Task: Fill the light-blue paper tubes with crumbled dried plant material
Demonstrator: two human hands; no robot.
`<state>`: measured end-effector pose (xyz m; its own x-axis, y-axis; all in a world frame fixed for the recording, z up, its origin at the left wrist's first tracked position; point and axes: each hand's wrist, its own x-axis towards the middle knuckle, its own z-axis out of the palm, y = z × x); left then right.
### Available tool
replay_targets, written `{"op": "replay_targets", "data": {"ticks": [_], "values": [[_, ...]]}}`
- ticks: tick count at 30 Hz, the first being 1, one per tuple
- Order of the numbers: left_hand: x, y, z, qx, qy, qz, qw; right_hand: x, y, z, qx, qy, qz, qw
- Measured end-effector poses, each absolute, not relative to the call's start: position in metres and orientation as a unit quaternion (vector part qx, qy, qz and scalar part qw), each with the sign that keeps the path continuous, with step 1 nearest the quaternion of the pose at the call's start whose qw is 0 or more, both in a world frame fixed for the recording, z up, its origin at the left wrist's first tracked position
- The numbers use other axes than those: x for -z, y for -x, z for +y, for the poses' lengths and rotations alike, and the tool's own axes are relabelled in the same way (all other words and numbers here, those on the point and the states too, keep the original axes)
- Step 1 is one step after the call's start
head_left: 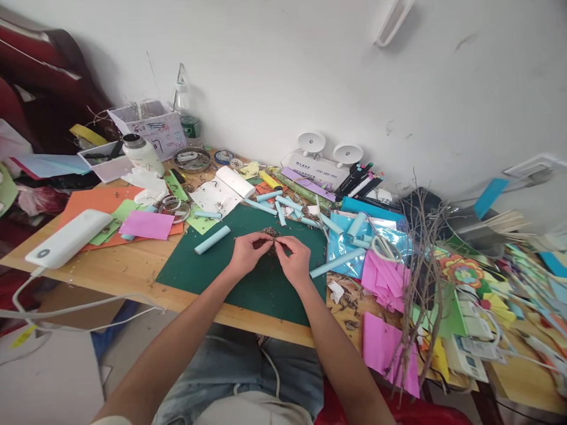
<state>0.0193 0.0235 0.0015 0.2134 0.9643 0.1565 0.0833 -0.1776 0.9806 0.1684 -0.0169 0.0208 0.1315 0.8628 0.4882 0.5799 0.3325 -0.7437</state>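
Note:
Both my hands meet over a dark green cutting mat [199, 268] on a wooden desk. My left hand [248, 251] and my right hand [293, 257] are closed in pinches on a small clump of brown dried plant bits [269, 235], fingertips nearly touching. A light blue paper roll [212, 239] lies on the mat to the left of my left hand. Another long blue roll [336, 263] lies to the right of my right hand.
Several blue rolls [283, 206], pink paper sheets [383, 277], bare twigs [420, 283] and scissors [383, 248] crowd the right. A white device [68, 237], orange paper [97, 200], a white bottle [142, 154] and a clear box [153, 127] stand left. The wall is close behind.

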Motion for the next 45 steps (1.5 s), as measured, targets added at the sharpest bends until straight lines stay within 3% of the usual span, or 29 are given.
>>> {"op": "replay_targets", "data": {"ticks": [15,19,24,35,45], "values": [[-0.009,-0.026,0.019,-0.470,-0.657,0.445,0.388,-0.023,-0.166,-0.016,-0.169,0.593,-0.634,0.467],[-0.011,-0.026,0.018,-0.487,-0.654,0.424,0.393,-0.019,-0.160,-0.013,-0.275,0.607,-0.540,0.514],[-0.012,-0.026,0.019,-0.509,-0.566,0.422,0.493,-0.010,-0.161,-0.006,-0.380,0.581,-0.433,0.575],[-0.009,-0.019,0.023,-0.539,-0.576,0.388,0.477,-0.028,-0.173,-0.015,-0.180,0.600,-0.625,0.466],[-0.005,-0.022,0.020,-0.513,-0.536,0.415,0.527,-0.026,-0.165,-0.017,-0.219,0.580,-0.597,0.509]]}}
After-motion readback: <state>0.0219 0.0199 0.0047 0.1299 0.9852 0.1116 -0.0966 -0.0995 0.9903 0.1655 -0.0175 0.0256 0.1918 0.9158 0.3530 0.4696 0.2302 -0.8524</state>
